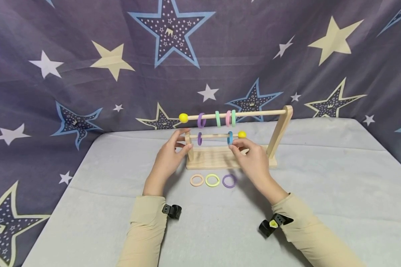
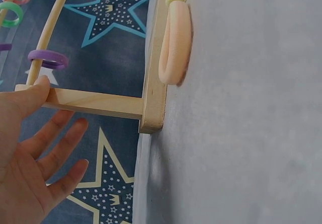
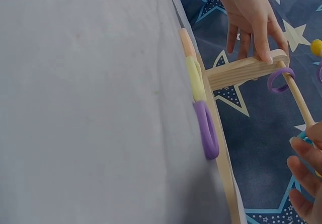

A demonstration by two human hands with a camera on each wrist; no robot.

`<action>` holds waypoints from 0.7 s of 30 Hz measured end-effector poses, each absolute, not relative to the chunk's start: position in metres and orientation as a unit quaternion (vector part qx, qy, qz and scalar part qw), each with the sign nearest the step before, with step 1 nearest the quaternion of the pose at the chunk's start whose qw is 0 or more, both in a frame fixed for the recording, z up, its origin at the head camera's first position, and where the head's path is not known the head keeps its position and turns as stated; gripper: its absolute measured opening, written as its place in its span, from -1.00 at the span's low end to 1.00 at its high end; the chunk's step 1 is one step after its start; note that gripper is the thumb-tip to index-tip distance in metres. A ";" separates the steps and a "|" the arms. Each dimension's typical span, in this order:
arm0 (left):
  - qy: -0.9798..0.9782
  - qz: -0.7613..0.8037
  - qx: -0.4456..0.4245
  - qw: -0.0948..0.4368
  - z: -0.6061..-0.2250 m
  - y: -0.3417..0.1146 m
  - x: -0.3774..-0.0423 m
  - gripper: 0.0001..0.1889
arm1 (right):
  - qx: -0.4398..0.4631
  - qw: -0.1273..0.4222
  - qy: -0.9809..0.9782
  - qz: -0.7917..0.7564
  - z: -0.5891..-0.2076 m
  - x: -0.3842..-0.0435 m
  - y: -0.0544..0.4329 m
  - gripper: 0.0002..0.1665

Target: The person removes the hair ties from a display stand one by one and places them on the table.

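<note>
Pinching blue ring (image 1: 230,139) on lower rod (image 1: 215,136) of wooden ring stand (image 1: 217,160) with right hand (image 1: 254,161); gripping its short post (image 2: 95,102) with left hand (image 1: 167,157); with loose peach ring (image 1: 197,185), yellow ring (image 1: 212,185) and purple ring (image 1: 229,187) in front of the stand

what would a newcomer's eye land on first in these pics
Probably the bright rings on the two rods of the wooden stand, set against a dark star-patterned cloth. Next, the hands: the right hand pinches the blue ring on the lower rod, while the left hand holds the short post. Three loose rings lie in front of the base.
</note>
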State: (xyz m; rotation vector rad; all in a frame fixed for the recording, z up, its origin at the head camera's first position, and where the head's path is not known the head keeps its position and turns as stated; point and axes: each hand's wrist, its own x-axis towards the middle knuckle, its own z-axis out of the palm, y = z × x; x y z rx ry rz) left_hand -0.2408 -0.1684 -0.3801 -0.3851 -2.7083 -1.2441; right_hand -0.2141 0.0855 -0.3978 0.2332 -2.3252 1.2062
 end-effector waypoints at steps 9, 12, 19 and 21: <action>-0.899 -0.413 -0.127 0.069 -0.379 -0.168 -0.241 -0.48 | 0.083 0.258 -0.854 0.444 -0.397 -0.215 0.093 -0.84; -0.899 -0.414 -0.127 0.069 -0.379 -0.168 -0.240 -0.48 | 0.080 0.259 -0.856 0.441 -0.397 -0.215 0.095 -0.84; -0.900 -0.413 -0.125 0.067 -0.379 -0.168 -0.240 -0.49 | 0.073 0.263 -0.856 0.440 -0.396 -0.214 0.099 -0.83; -0.900 -0.413 -0.123 0.067 -0.379 -0.168 -0.240 -0.49 | 0.070 0.264 -0.857 0.437 -0.396 -0.214 0.100 -0.83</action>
